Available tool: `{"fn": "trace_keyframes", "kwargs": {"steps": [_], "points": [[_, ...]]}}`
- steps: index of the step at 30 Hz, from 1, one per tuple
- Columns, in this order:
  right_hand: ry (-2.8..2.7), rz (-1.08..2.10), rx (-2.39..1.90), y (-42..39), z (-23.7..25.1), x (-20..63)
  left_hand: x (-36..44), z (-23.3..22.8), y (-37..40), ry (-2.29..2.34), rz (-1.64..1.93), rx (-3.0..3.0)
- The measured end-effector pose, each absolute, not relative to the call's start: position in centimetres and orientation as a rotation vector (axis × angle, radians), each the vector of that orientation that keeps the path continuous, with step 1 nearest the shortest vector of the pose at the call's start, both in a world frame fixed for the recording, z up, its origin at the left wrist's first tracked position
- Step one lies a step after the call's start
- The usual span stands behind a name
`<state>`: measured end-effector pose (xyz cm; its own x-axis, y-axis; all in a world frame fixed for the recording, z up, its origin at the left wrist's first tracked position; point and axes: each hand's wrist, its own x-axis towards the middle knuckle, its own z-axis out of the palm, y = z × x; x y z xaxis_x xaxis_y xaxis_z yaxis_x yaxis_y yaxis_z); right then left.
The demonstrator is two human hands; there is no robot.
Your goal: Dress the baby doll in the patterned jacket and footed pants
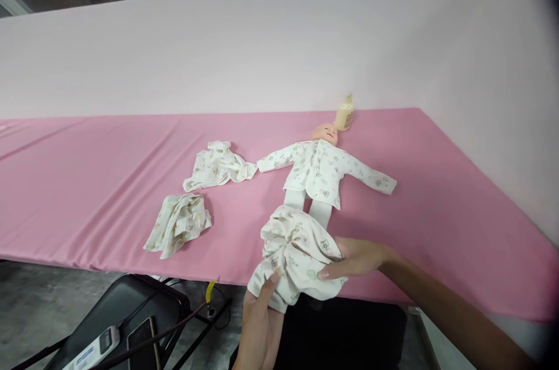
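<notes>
Left hand (258, 313) and right hand (357, 257) pinch the white printed fabric garment (297, 250) at 7 and 3 o'clock, apparently supporting both sides.

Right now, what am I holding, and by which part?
A bunched white printed garment: your left hand grips its near, lower-left end, and your right hand holds its right edge.

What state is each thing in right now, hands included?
Held garment: bunched
Left hand: gripping it
Right hand: gripping it
Doll: face up, dressed
Jacket: worn, sleeves outstretched
Bottle: upright
Far loose garment: crumpled
Near loose garment: crumpled
Pink cover: spread, wrinkled leftward
Phone: screen dark
</notes>
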<state>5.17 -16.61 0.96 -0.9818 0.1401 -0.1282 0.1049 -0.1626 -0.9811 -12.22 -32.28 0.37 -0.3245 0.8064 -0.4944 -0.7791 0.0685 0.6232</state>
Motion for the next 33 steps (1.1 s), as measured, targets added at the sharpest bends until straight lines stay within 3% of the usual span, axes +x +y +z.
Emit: {"fn": "trace_keyframes", "kwargs": {"steps": [12, 19, 23, 33], "points": [[-2.183, 2.233, -0.332, -17.5, 1.7, 4.5, -10.9, 0.4, -31.3, 0.834, 1.473, 0.087], [-2.606, 1.446, -0.551, -21.3, 3.9, 4.5, -10.5, -0.1, -30.9, 0.921, 1.427, 0.229], [-2.617, 1.161, -0.655, -23.4, 4.0, 4.1, -10.2, -0.1, -30.6, 0.946, 1.295, 0.247], [-2.429, 1.329, -0.951, -24.8, 1.5, 7.5, -9.9, 0.7, -29.6, 1.036, 1.407, 0.158]]}}
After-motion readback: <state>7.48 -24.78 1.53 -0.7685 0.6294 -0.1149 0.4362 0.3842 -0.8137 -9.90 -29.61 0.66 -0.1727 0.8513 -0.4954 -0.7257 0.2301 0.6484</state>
